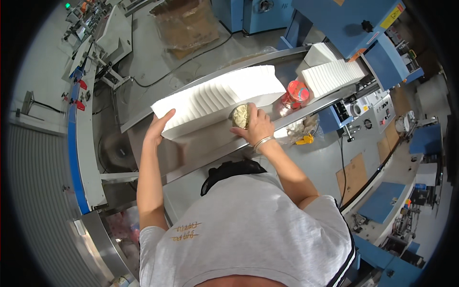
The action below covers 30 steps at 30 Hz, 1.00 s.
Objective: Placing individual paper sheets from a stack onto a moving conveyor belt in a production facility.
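A long row of white, thin, tightly packed pieces, perhaps folded paper (220, 95), lies slantwise along a metal trough (201, 143). At its left end, my left hand (159, 128) is closed against the row, with the thumb on the upper edge and some fingers hidden. My right hand (259, 125) is wrapped round a small round container with a crinkled gold-coloured top (240, 116), touching the near side of the row. Just right of that hand stands a clear jar with a red patterned lid (297, 91).
Another white stack (332, 79) sits at the trough's right end, below a blue machine (346, 26). A plastic-lined carton (184, 26) stands on the floor beyond. A black cable (162, 76) crosses the floor. Machine benches line the left and right sides.
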Each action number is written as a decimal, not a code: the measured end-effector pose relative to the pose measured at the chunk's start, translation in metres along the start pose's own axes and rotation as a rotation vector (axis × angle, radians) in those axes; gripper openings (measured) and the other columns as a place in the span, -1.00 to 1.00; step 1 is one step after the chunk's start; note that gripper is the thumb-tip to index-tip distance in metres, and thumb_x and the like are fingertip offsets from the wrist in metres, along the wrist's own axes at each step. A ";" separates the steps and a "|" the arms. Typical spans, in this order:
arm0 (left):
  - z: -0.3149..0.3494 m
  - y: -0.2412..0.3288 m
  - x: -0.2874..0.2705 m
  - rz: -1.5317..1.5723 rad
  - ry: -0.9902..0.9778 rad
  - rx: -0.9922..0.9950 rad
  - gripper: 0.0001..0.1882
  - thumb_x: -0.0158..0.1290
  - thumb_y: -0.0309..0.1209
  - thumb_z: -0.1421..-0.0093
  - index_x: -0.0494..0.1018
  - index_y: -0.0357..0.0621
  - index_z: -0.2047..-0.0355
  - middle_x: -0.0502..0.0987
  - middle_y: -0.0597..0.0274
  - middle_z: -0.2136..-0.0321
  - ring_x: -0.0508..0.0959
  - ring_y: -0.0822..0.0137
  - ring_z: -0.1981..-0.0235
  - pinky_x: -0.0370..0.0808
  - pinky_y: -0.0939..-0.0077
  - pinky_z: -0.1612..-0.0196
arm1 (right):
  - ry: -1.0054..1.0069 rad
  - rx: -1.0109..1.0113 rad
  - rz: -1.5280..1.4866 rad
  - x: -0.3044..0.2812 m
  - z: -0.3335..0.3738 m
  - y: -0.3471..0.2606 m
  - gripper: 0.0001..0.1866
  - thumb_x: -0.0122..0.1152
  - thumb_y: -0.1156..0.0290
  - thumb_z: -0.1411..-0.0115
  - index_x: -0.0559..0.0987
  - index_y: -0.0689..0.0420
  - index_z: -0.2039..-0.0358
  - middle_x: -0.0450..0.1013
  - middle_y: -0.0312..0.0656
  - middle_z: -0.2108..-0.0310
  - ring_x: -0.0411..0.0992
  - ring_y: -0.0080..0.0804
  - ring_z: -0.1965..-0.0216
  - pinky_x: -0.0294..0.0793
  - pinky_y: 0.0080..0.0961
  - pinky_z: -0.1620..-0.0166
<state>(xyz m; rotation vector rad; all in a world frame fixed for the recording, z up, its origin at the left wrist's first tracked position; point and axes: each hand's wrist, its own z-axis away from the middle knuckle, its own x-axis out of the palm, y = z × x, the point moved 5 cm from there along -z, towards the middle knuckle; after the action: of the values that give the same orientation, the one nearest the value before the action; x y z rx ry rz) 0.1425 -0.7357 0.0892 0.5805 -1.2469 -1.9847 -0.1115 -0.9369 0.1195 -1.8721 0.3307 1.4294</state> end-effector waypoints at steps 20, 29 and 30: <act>-0.008 0.008 0.017 -0.051 0.107 -0.086 -0.14 0.15 -0.16 -0.08 -0.04 -0.25 -0.25 0.15 0.15 -0.19 0.17 0.27 -0.20 0.12 0.45 -0.19 | 0.148 0.227 0.099 -0.102 -0.265 0.230 -0.08 0.37 0.03 0.35 0.24 0.23 -0.02 0.33 0.25 0.11 0.34 0.15 0.07 0.39 -0.21 0.02; 0.000 0.007 0.017 -0.020 0.118 -0.103 -0.03 0.23 -0.11 0.01 -0.07 -0.23 -0.25 0.15 0.10 -0.18 0.13 0.22 -0.22 0.08 0.40 -0.21 | -0.047 0.051 0.291 -0.087 -0.237 0.177 -0.64 0.04 0.11 -0.13 0.52 0.15 0.26 0.48 0.00 0.20 0.45 -0.04 0.14 0.43 -0.22 0.13; -0.002 0.006 0.017 -0.018 0.122 -0.109 -0.03 0.23 -0.11 0.01 -0.07 -0.23 -0.25 0.15 0.10 -0.18 0.13 0.22 -0.22 0.08 0.40 -0.21 | -0.179 0.074 0.373 -0.078 -0.230 0.171 -0.50 -0.11 -0.04 -0.18 0.58 0.16 0.32 0.51 0.03 0.31 0.49 -0.03 0.23 0.44 -0.20 0.14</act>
<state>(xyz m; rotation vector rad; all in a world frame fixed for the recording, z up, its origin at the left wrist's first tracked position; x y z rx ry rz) 0.1350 -0.7516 0.0940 0.6508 -1.0565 -1.9868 -0.0764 -1.2303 0.1456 -1.6658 0.6613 1.7909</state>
